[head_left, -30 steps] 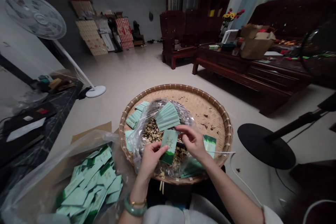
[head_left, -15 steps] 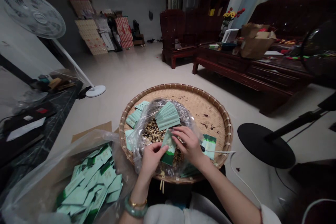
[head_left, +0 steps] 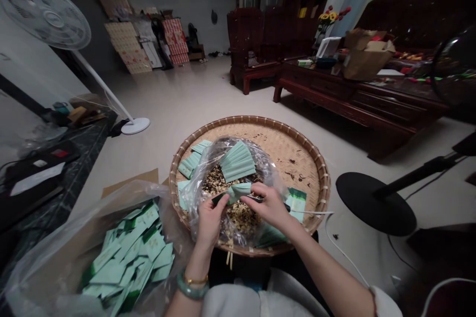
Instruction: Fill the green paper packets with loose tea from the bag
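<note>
Between my hands is a small green sachet (head_left: 238, 192), turned sideways above an open clear plastic bag (head_left: 195, 198). My left hand (head_left: 211, 215) pinches its left end, and my right hand (head_left: 269, 206) grips its right end. A dark-handled tool with a white cord (head_left: 310, 213) pokes out beside the right hand; I cannot tell whether that hand also holds it. Loose dried dark and pale bits (head_left: 243, 220) fill the bag. On top of them lies a fanned stack of green sachets (head_left: 238, 161). The bag rests in a round woven bamboo tray (head_left: 297, 158).
More sachets (head_left: 190, 163) lie along the tray's left side, and another sachet (head_left: 297, 203) at its right. Left of the tray, a large plastic-lined box (head_left: 130, 183) holds a heap of sachets (head_left: 134, 252). A white fan (head_left: 136, 125) and a black stand base (head_left: 375, 203) flank the tray.
The sachet has turned from upright to sideways between my fingers. My right hand has come down slightly, and the left has shifted a little left. The view has tilted slightly.
</note>
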{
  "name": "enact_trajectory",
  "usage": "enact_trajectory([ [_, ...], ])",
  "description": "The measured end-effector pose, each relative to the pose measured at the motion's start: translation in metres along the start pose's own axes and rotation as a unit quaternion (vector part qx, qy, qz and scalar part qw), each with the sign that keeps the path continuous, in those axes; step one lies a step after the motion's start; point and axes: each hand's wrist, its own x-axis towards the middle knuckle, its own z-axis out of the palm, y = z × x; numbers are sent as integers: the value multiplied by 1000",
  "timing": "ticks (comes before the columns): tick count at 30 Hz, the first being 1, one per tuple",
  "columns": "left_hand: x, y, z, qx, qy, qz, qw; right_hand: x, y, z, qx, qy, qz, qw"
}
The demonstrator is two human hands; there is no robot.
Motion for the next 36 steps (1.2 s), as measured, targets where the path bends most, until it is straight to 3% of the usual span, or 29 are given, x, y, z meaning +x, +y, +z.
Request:
enact_trajectory([
  [3,-1,1,2,-11,-18,-22,1000,1,2,2,96,-28,81,992],
  [6,-2,5,2,-8,-37,-34,999,0,4,2,218,-61,125,966],
  [11,-3,7,0,31,-106,-42,993,-1,1,-4,288,-184,164,925],
  [13,-2,6,-3,92,-109,-13,990,-1,1,-6,302,-207,177,913],
  [15,-3,7,-6,193,-67,98,974,0,2,-7,307,-191,192,913],
  [17,-5,11,-8,330,-30,260,907,1,5,-7,281,-166,201,924],
  [19,-8,14,-8,468,-63,374,798,1,7,-5,241,-154,192,939],
  [21,-10,16,-6,549,-118,411,718,2,8,-2,205,-151,169,952],
  [23,-10,15,-5,576,-146,413,690,3,7,1,175,-155,146,961],
  [29,-1,5,-7,534,-140,406,728,4,-4,-4,139,-173,116,968],
  [31,1,5,-9,516,-125,404,745,4,-8,-11,190,-138,124,964],
  [34,4,6,-11,493,-87,395,770,-1,-10,-23,247,-36,153,956],
  [36,6,6,-12,484,-58,392,780,-8,-7,-27,189,-48,167,966],
])
